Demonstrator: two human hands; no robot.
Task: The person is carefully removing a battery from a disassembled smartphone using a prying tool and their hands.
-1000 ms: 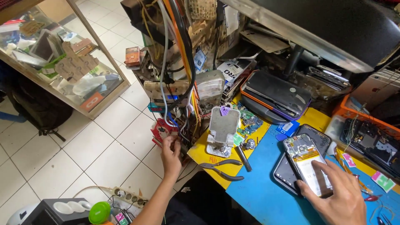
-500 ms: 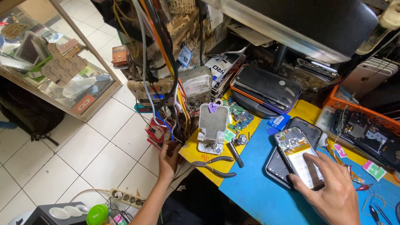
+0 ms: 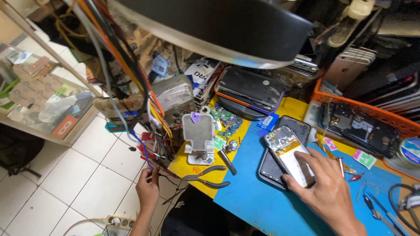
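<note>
Cluttered repair tabletop, blue mat: your right hand lies flat, fingers spread, pinning the opened phone atop a dark case. It looks light, thin and fragile; hold its edges. Your left hand pinches thin, limp wires below the tabletop, near pliers.

An opened phone is lying on the mat, pliers sitting left of it, a metal stand behind them, a crate standing at the right
</note>
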